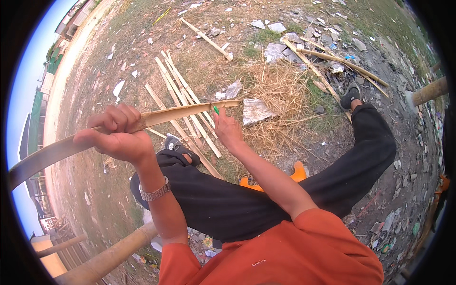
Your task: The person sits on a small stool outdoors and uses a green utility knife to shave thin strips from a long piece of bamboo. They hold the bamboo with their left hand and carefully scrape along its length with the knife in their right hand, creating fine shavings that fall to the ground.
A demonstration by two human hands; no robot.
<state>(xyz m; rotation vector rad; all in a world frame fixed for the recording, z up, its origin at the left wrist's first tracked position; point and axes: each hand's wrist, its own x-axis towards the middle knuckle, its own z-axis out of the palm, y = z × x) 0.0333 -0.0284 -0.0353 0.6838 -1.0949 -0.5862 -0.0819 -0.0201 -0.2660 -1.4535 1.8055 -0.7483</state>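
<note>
A long split bamboo strip runs from the left edge across to the middle, raised above the ground. My left hand is closed around it, with the fingers over the top and the thumb along the near side. Close to the strip's far right end is my right hand, its fingers closed on a small green-handled tool. That tool meets the strip's lower edge; most of it is hidden by the fingers, so its exact kind does not show.
Several split bamboo strips lie on the grass ahead. Beside them are a pale weathered board and a heap of straw-like shavings. Bamboo poles and broken tile pieces lie far right. An orange plastic piece shows between my legs.
</note>
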